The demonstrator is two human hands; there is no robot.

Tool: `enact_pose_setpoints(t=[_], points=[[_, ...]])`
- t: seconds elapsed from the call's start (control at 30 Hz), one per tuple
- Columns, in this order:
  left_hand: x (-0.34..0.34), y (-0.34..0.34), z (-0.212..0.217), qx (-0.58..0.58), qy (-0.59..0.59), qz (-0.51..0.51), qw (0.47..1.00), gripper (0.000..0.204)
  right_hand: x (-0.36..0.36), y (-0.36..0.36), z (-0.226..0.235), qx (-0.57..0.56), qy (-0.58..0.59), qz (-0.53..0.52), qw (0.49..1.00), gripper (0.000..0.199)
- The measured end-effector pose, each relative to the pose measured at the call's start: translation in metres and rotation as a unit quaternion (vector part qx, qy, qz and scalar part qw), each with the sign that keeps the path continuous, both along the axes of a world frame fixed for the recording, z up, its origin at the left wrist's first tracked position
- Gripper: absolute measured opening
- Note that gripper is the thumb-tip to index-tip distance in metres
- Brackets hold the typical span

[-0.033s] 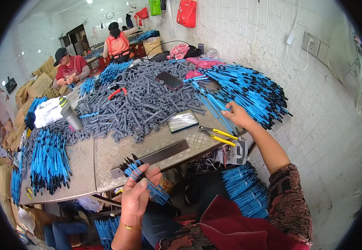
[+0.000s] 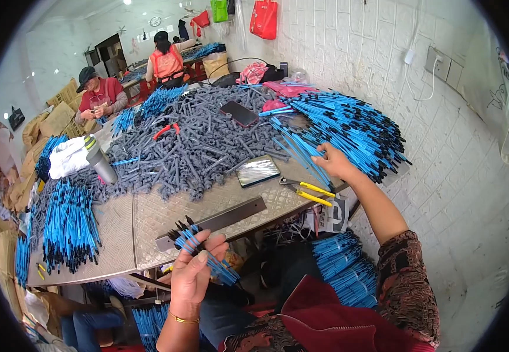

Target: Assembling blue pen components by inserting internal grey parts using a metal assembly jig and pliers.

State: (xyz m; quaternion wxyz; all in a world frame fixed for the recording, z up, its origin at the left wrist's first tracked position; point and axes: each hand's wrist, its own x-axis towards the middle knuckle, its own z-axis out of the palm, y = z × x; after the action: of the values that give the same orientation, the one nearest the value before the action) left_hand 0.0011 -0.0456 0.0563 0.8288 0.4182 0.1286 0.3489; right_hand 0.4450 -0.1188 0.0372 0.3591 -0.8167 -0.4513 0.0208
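In front of my body, my left hand (image 2: 193,267) is closed round a small bundle of blue rods with black tips (image 2: 222,271); the tips point up and away over the table edge. My right hand (image 2: 335,163) reaches over the right part of the table, beside several loose blue rods (image 2: 301,149). Its fingers are bent, with a gap between thumb and forefinger, and I see nothing held between them. Just right of that hand lies a large heap of blue rods with black ends (image 2: 354,129). Yellow-handled pliers (image 2: 313,192) rest nearer me.
A wide heap of grey plastic sleeves (image 2: 190,146) covers the table middle, with a dark phone (image 2: 238,113) and red-handled tool (image 2: 166,131) on it. A metal bar (image 2: 219,220), a flat shiny device (image 2: 257,170), a bottle (image 2: 99,161) and another rod pile (image 2: 70,229) lie around. Two people work beyond.
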Motion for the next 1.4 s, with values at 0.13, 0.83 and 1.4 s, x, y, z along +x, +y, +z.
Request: enact_pose_setpoints(t=[0.13,0.83,1.4], points=[[0.001,0.0,0.0,0.003,-0.006,0.003,1.0,0.044,0.001,0.006,0.009,-0.002,0.026,0.001,1.0,0.042],[0.012,0.028,-0.019,-0.093,-0.066,0.114,0.987,0.019,-0.128,-0.078,0.036,-0.027,0.345,0.206,0.915,0.016],[0.014,0.028,-0.04,-0.006,-0.256,0.098,0.962,0.016,-0.219,-0.066,-0.039,-0.077,0.243,0.3,0.919,0.047]])
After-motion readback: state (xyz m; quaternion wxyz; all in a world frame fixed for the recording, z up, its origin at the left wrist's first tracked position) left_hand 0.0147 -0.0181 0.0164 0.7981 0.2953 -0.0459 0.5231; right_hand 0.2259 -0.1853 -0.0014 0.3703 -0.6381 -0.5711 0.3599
